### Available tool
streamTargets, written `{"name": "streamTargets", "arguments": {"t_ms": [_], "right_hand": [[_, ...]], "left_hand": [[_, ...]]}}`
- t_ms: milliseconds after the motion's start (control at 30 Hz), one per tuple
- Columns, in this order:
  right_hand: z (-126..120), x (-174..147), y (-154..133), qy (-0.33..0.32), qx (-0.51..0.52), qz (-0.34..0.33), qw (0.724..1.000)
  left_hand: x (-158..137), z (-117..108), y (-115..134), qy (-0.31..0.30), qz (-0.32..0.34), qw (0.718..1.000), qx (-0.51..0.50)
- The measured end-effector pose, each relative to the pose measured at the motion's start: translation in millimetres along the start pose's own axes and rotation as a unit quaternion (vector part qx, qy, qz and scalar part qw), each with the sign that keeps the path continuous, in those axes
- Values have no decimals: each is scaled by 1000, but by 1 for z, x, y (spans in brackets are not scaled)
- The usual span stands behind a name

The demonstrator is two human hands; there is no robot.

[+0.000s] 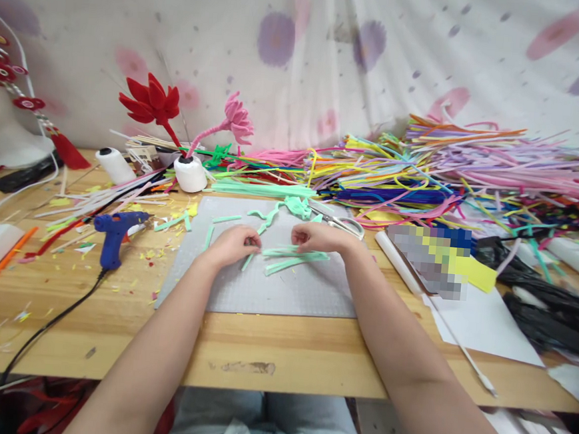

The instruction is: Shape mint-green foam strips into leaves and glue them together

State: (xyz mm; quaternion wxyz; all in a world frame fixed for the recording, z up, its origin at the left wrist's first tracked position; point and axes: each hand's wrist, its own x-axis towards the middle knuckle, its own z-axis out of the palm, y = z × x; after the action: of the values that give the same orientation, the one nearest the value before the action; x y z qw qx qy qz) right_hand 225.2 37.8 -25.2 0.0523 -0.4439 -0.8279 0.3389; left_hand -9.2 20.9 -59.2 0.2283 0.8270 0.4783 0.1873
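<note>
My left hand [237, 245] is closed over the grey cutting mat [288, 296], thumb and fingers pinched together. A short mint-green pipe cleaner [248, 262] sticks out below its fingertips. My right hand [318, 238] has its fingers curled together above a small bunch of cut mint pipe cleaners [296, 261]; what is between its fingertips, if anything, is hidden. Beyond the hands lies a twisted mint pipe-cleaner shape [296, 207], with scissors [341, 225] to its right. A few more short pieces [226, 219] lie at the mat's left.
A blue hot glue gun [115, 237] stands at left, its cord running to the front edge. Pipe-cleaner flowers, one red [151, 101] and one pink [237, 119], rise behind a white spool [190, 174]. Pipe-cleaner bundles [474, 158] fill the back right. A phone-like object [416, 260] lies right.
</note>
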Motion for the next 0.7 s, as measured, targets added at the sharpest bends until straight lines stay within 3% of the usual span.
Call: {"name": "streamTargets", "arguments": {"t_ms": [133,233,333,400,500,600,700], "right_hand": [[-7,-3,1,31,14,-4,999],[-6,-2,0,93,17,5,995],[1,5,-3,174,1,2,985],[7,11,-6,204,-27,-8,979],[12,15,-10,212,-55,-28,975],[11,14,-11,205,-74,-39,975],[8,11,-9,197,-104,-43,974]], "left_hand": [[7,2,-18,119,-40,990,69],[10,1,-21,242,-90,960,105],[9,1,-9,341,-62,932,108],[7,3,4,329,19,937,116],[7,10,17,217,97,962,133],[7,14,19,173,50,974,139],[4,10,15,213,-21,969,122]]}}
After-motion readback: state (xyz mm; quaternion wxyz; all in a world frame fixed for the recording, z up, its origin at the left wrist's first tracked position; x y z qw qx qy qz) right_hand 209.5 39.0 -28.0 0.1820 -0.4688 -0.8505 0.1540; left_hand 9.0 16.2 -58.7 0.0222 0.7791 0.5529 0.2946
